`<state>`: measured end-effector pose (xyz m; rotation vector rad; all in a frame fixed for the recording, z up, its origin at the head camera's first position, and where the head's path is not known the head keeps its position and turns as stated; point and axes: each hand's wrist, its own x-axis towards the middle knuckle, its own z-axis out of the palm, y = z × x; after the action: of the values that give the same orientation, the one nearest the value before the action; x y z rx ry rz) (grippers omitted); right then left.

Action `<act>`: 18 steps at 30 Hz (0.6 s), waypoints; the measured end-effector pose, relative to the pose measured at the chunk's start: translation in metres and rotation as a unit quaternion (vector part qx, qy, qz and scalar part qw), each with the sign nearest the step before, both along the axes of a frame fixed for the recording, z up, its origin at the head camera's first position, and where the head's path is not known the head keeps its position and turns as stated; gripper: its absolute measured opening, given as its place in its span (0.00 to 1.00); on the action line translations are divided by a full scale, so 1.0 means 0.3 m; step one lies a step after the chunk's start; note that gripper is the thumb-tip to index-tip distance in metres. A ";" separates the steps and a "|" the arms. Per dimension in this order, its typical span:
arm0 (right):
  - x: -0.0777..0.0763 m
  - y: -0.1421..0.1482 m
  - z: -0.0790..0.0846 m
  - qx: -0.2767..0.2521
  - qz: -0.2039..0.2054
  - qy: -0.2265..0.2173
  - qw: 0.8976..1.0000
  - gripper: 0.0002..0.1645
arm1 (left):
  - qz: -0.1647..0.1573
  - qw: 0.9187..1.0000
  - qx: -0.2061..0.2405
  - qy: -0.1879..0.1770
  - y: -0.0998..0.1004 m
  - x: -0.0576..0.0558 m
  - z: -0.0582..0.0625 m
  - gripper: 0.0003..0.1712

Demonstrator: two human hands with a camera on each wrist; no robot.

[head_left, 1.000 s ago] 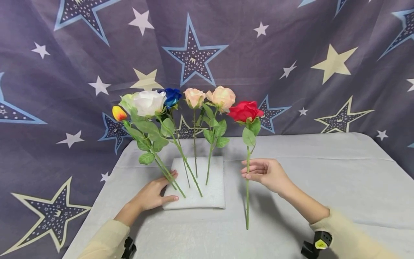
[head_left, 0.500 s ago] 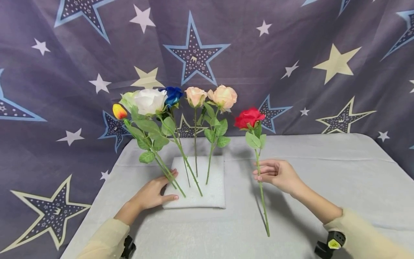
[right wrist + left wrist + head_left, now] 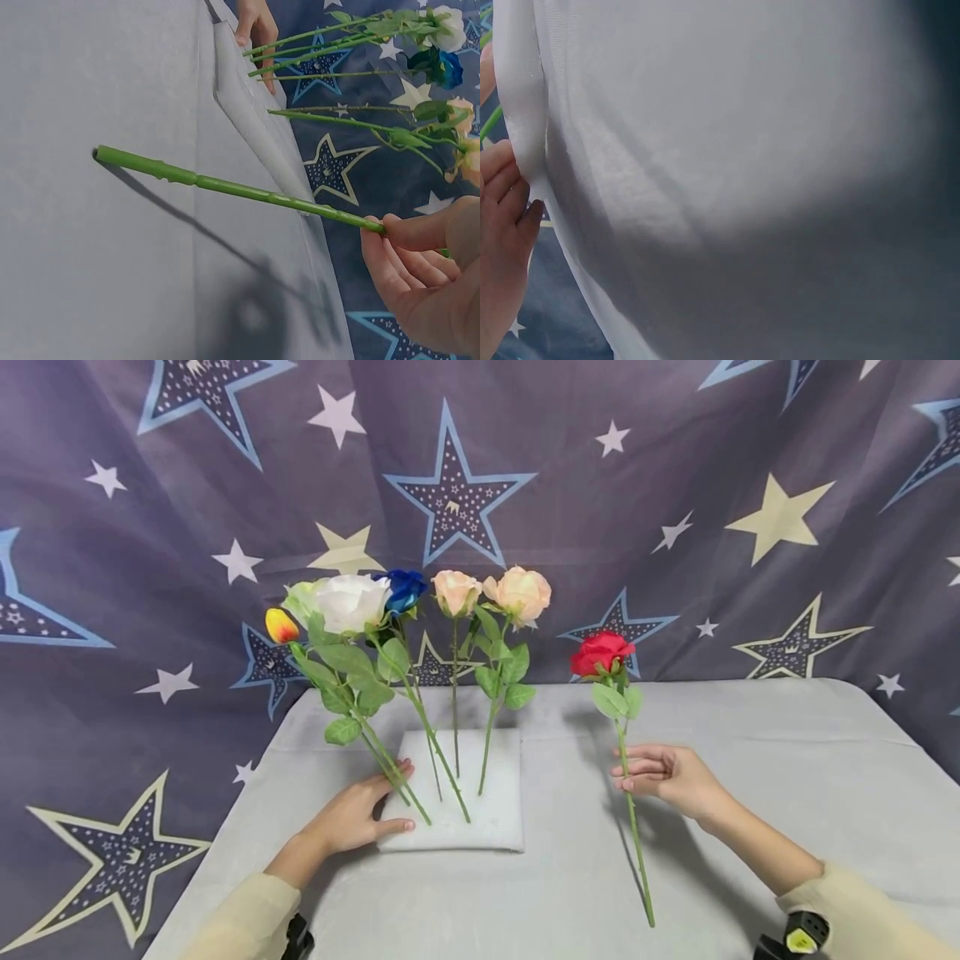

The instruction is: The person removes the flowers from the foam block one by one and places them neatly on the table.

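A red artificial rose (image 3: pixel 602 653) is pinched mid-stem between the thumb and fingers of my right hand (image 3: pixel 678 783). Its bloom is up and its stem slants down to the right. In the right wrist view the cut end of the stem (image 3: pixel 247 193) meets its shadow on the table. My left hand (image 3: pixel 347 818) rests at the left edge of a white foam block (image 3: pixel 495 822), thumb and fingers spread along it. Stuck in the foam stand a white rose (image 3: pixel 351 603), a blue rose (image 3: pixel 405 591), a smaller peach rose (image 3: pixel 455 592) and a larger peach rose (image 3: pixel 521 593).
A red-yellow tulip (image 3: pixel 281 625) and a pale green bloom (image 3: pixel 300 600) lean left over my left hand. Grey cloth covers the table (image 3: pixel 750 735). Behind it hangs a star-patterned curtain (image 3: pixel 570 527). The left wrist view shows mostly tablecloth.
My right hand has moved right, away from the foam, carrying the red rose. The bloom has dropped lower and the stem has tilted, its lower end swinging right. My left hand has stayed at the foam.
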<state>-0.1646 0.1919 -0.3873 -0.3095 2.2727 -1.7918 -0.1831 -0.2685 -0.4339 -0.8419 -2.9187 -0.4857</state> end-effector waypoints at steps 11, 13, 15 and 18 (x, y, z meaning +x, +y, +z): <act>0.000 0.098 -0.030 -0.050 0.024 -0.025 0.998 0.36 | 0.000 1.000 0.006 0.010 -0.003 0.004 -0.007 0.47; -0.002 0.117 -0.034 -0.058 0.030 -0.032 0.997 0.35 | -0.002 1.000 0.005 0.015 -0.003 0.004 -0.007 0.47; -0.002 0.136 -0.037 -0.072 0.037 -0.037 0.996 0.34 | -0.005 1.000 0.007 0.020 -0.003 0.003 -0.007 0.47; -0.003 0.167 -0.039 -0.110 0.053 -0.049 0.991 0.26 | -0.011 1.000 0.012 0.027 -0.004 0.001 -0.009 0.46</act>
<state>-0.1656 0.2419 -0.3989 -0.3643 1.9575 -1.9585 -0.1828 -0.2697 -0.4365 -0.8698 -2.8529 -0.4901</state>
